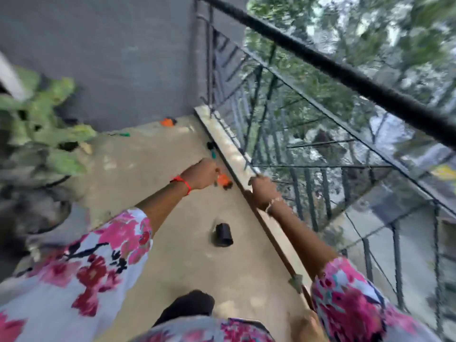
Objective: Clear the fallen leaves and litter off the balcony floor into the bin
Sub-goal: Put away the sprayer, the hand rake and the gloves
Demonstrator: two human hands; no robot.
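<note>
Left hand: fingers curled tight, right at the orange scrap beside the ledge. Blur hides whether they pinch it. Right hand: fingers curled at the ledge top under the railing. Grip or mere rest, cannot tell.

Risks, as judged:
- Scrap lies close against the ledge with open railing bars beyond. A fumbled pinch could flick it over the edge rather than toward the bin.
- Body leans well forward. If the right hand slips, balance goes.
- Black cylinder lies loose mid-floor and could roll or get kicked.
- Bin not in view.

Floor: bare, patchy concrete with litter scattered. Second orange piece in the far corner, green bit near it, dark item at the ledge. Grey wall closes the end, leafy plant on the left, trees beyond the railing
</note>
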